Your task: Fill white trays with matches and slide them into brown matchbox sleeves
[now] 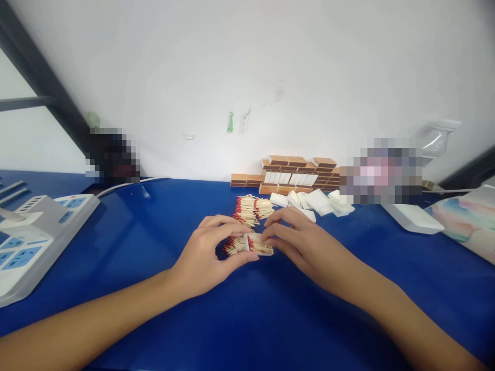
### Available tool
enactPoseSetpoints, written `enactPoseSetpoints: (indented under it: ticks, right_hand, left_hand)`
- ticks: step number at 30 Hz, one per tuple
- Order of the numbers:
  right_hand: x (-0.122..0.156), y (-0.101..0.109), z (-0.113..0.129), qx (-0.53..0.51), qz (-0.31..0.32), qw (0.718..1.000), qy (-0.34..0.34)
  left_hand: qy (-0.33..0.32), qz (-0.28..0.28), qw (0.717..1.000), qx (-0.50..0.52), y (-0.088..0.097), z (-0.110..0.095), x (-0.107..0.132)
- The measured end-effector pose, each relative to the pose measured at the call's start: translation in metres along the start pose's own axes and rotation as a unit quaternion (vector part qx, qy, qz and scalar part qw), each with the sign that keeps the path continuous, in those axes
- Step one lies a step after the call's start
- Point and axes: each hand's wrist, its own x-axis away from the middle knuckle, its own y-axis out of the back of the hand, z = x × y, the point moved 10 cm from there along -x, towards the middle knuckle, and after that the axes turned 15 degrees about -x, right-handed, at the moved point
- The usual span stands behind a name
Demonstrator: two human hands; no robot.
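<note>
A small white matchbox tray [260,251] holding red-tipped matches [258,243] lies between my hands on the blue table. My left hand [211,248] grips its left end, thumb along the near side and fingers behind. The fingers of my right hand [296,238] are bent over the tray's right end, at the matches; whether they pinch any is hidden. A small heap of loose matches [233,247] shows inside the curve of my left hand. Just beyond lies a larger pile of matches [247,208], red heads mostly to the left.
Brown matchboxes [297,167] are stacked against the wall, with several white trays [320,201] before them. A large power strip [42,232] stands left on the blue table [154,319]. On the right are a white object [413,218] and a pastel-patterned item [469,219].
</note>
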Motion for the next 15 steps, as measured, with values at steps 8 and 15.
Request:
enactPoseSetpoints:
  ticks: [8,15]
  right_hand:
    - [-0.001,0.004,-0.001,-0.028,-0.018,0.999,-0.006]
    - [-0.001,0.014,0.003,-0.030,-0.067,0.997,0.001]
  left_hand:
    - [0.000,0.001,1.000,-0.001,0.001,-0.001,-0.001]
    - [0.000,-0.006,1.000,-0.002,0.003,-0.001,-0.002]
